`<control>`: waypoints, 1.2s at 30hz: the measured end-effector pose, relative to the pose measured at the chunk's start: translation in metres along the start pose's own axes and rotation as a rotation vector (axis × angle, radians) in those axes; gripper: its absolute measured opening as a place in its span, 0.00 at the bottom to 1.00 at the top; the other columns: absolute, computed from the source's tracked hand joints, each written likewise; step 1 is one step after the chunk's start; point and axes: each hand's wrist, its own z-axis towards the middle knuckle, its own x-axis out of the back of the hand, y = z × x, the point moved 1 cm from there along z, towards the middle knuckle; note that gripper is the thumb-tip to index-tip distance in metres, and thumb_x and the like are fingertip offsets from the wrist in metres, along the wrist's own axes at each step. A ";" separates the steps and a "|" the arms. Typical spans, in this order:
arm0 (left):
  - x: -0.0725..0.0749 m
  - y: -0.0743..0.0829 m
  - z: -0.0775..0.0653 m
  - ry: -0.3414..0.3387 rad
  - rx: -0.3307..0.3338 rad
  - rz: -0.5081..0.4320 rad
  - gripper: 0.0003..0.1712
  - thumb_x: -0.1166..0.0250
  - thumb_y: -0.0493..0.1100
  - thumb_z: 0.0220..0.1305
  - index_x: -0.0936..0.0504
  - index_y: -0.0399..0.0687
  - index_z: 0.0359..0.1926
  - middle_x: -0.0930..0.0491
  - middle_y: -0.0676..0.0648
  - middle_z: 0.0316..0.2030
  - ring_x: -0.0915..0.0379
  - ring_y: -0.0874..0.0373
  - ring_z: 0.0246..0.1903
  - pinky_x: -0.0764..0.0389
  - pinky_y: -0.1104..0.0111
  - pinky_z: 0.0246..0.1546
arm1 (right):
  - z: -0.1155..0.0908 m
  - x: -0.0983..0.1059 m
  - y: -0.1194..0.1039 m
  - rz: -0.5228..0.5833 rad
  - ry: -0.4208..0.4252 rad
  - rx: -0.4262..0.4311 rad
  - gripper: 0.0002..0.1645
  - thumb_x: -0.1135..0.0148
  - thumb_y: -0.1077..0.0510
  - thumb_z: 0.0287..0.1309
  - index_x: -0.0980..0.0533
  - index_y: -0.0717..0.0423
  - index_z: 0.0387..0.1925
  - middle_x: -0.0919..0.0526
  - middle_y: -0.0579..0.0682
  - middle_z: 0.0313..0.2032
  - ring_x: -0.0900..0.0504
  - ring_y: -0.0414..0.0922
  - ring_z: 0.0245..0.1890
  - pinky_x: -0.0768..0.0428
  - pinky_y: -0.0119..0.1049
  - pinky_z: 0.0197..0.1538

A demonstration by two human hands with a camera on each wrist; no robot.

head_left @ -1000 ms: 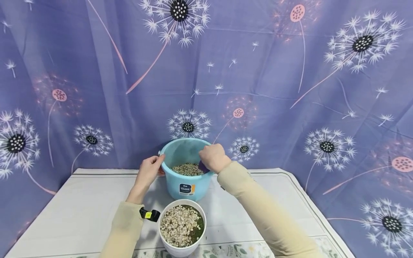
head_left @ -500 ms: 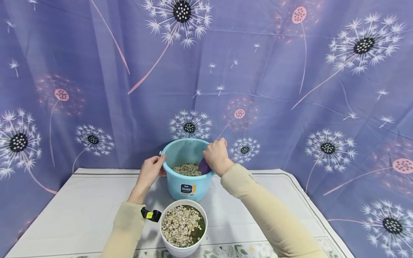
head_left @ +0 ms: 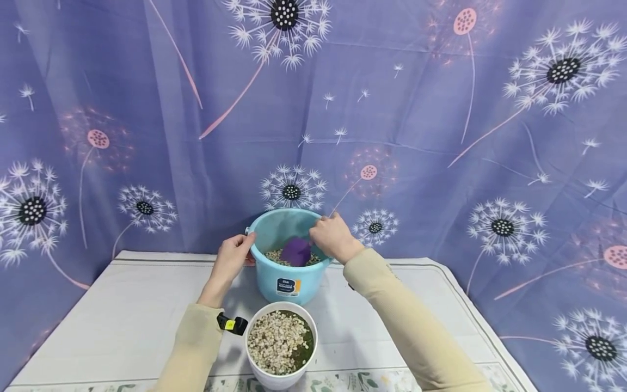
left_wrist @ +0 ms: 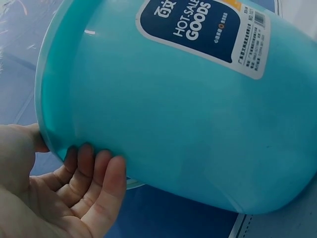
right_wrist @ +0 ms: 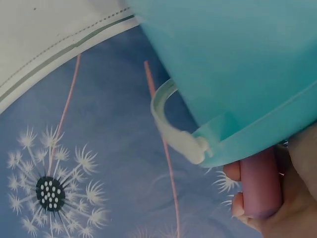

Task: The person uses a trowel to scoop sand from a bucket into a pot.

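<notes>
A light-blue bucket [head_left: 268, 280] stands near the back of the table, holding speckled gravel [head_left: 275, 257]. My left hand [head_left: 229, 261] grips its left rim, with the thumb over the edge and the fingers [left_wrist: 101, 198] against the outside wall. My right hand [head_left: 335, 238] is over the right rim, holding a small purple shovel [head_left: 296, 251] by its pinkish handle [right_wrist: 261, 184]. The shovel's blade is inside the bucket, over the gravel, and its tip is hidden behind the front rim. In front of the bucket sits a white pot [head_left: 274, 381] with pale pebbles [head_left: 276, 340] over dark green material.
The bucket's white carrying handle [right_wrist: 168, 124] hangs down outside in the right wrist view. A white tablecloth [head_left: 147, 316] covers the table. Close behind the bucket hangs a purple dandelion-print curtain [head_left: 220, 179]. A black strap device [head_left: 232, 324] on my left wrist is beside the pot.
My right hand has turned the shovel, so its blade has swung left from the bucket's right wall toward the middle and shows more fully. My left hand stays on the rim.
</notes>
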 end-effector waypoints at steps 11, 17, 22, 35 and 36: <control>0.000 0.001 0.000 0.003 -0.005 0.021 0.29 0.45 0.58 0.72 0.21 0.31 0.40 0.23 0.44 0.25 0.23 0.55 0.25 0.15 0.58 0.33 | -0.010 0.005 0.011 0.395 -0.128 0.095 0.09 0.34 0.43 0.59 0.14 0.39 0.31 0.16 0.38 0.28 0.19 0.42 0.30 0.19 0.45 0.39; 0.002 0.001 0.000 0.017 -0.006 0.019 0.30 0.45 0.58 0.72 0.21 0.31 0.40 0.23 0.44 0.25 0.23 0.54 0.25 0.15 0.59 0.33 | -0.011 0.009 0.017 0.565 -0.201 0.097 0.09 0.34 0.44 0.60 0.13 0.40 0.32 0.18 0.36 0.25 0.24 0.38 0.26 0.21 0.42 0.36; -0.001 -0.001 -0.001 0.004 0.004 0.013 0.29 0.45 0.57 0.72 0.21 0.30 0.40 0.23 0.44 0.25 0.22 0.54 0.26 0.15 0.60 0.33 | -0.012 0.008 0.022 0.617 -0.244 0.057 0.10 0.34 0.43 0.59 0.13 0.40 0.35 0.18 0.34 0.26 0.22 0.38 0.30 0.21 0.41 0.40; -0.002 0.002 -0.001 0.010 0.019 -0.020 0.27 0.44 0.57 0.72 0.21 0.33 0.38 0.24 0.43 0.25 0.22 0.53 0.26 0.15 0.59 0.33 | -0.022 0.008 0.048 0.857 -0.259 -0.029 0.12 0.36 0.48 0.63 0.14 0.49 0.38 0.18 0.43 0.24 0.30 0.38 0.20 0.23 0.34 0.33; -0.002 0.002 0.000 0.010 0.022 -0.017 0.27 0.44 0.57 0.72 0.21 0.33 0.38 0.24 0.43 0.25 0.22 0.53 0.26 0.15 0.59 0.33 | -0.023 0.008 0.049 0.857 -0.249 -0.032 0.12 0.37 0.47 0.64 0.14 0.48 0.38 0.19 0.44 0.23 0.31 0.38 0.20 0.23 0.34 0.34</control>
